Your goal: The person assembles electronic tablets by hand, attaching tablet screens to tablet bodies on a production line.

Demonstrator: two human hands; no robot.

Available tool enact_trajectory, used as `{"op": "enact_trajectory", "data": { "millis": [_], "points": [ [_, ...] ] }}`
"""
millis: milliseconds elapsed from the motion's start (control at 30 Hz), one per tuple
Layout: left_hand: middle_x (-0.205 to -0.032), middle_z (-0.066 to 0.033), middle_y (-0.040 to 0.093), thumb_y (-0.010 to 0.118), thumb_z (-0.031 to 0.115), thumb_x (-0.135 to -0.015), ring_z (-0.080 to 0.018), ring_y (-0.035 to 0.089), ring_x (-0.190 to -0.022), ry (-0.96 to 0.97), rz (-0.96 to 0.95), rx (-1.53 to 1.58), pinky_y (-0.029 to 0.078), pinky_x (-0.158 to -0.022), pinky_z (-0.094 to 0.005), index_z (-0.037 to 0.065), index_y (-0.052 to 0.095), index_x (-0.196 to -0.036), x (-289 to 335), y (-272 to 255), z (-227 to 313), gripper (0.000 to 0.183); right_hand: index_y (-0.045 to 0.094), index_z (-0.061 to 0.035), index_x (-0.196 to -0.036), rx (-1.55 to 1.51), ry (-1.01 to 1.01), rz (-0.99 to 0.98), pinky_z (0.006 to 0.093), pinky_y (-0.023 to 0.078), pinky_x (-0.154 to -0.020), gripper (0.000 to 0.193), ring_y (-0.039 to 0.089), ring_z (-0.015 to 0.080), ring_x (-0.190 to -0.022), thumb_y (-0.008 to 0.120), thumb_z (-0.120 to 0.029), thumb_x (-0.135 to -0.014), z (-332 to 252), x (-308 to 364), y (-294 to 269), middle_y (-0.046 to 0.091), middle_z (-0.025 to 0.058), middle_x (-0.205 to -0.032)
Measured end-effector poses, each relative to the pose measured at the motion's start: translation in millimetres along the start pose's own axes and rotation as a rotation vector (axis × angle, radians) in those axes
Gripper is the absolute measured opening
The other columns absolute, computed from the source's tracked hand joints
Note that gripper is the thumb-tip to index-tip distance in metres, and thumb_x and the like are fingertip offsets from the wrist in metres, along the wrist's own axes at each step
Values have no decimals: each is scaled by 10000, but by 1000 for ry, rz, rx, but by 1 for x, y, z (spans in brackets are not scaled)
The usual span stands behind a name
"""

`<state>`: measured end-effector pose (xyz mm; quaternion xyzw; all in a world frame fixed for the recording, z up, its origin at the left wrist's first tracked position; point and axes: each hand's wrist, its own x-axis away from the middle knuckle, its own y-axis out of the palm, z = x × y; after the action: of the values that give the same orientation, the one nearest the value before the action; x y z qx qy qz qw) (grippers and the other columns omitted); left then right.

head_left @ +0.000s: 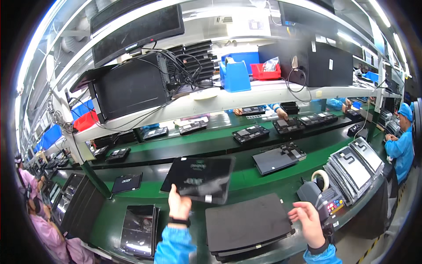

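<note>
My left hand (179, 206) grips a glossy black laptop lid (200, 176) by its near left edge, the thumb on top and the fingers partly hidden beneath. The lid is tilted above the green bench and slightly blurred on its right side. My right hand (309, 222) is empty, its fingers loosely bent and apart, just off the right edge of a stack of matte dark panels (246, 222). Left of my left forearm lies a pile of shiny black panels (139, 229). Another black lid (127, 182) rests farther left.
A grey tape dispenser (313, 193) and a stack of bagged panels (351, 169) stand at the right. An opened laptop (279, 158) lies beyond the held lid. A shelf (211, 99) with a blue bin (235, 75) crosses above. Co-workers sit at both sides.
</note>
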<state>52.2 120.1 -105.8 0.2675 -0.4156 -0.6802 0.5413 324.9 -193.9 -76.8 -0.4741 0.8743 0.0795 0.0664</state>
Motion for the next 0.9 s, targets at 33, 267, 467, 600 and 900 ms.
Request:
{"op": "enact_trajectory", "data": {
  "millis": [33, 267, 467, 600, 900],
  "points": [
    [-1179, -102, 587, 368, 303, -992, -272, 547, -1082, 21, 18, 78, 410, -993, -420, 32, 540, -1157, -35, -18, 1, 361, 527, 10, -1095, 3, -12, 73, 272, 477, -754, 208, 592, 130, -798, 480, -127, -945, 12, 2, -7, 632, 99, -908],
    [-1206, -132, 572, 297, 263, -1002, -321, 536, -1111, 63, 301, 219, 398, -982, -547, 42, 518, -1160, -181, -118, -40, 350, 551, 3, -1012, 81, 144, 296, 244, 455, -689, 215, 590, 126, -771, 475, -190, -955, 67, 21, -32, 634, 87, -851],
    [-1291, -94, 511, 286, 342, -994, -297, 472, -1195, 103, 249, 6, 339, -1022, -526, 68, 493, -1222, -201, -152, -54, 412, 517, -7, -1186, -109, 243, 218, 294, 428, -883, 278, 543, 187, -978, 511, -137, -940, 105, 42, -27, 560, 108, -1129],
    [-1142, -166, 544, 444, 255, -900, -323, 519, -1076, -101, 301, -336, 411, -906, -455, 20, 480, -1143, -193, -184, -10, 340, 418, 55, -1255, 35, 200, 55, 274, 365, -958, 397, 494, 198, -1117, 364, -77, -884, 126, 43, -20, 518, 146, -1207],
    [-1082, -104, 561, 542, 343, -860, -254, 479, -1108, -259, 151, -680, 370, -959, -411, -3, 517, -1145, 56, -92, -31, 449, 469, 59, -1238, 265, 199, 38, 303, 336, -1000, 432, 471, 241, -1154, 350, -255, -967, 138, 24, -19, 547, 139, -1201]
  ]
}}
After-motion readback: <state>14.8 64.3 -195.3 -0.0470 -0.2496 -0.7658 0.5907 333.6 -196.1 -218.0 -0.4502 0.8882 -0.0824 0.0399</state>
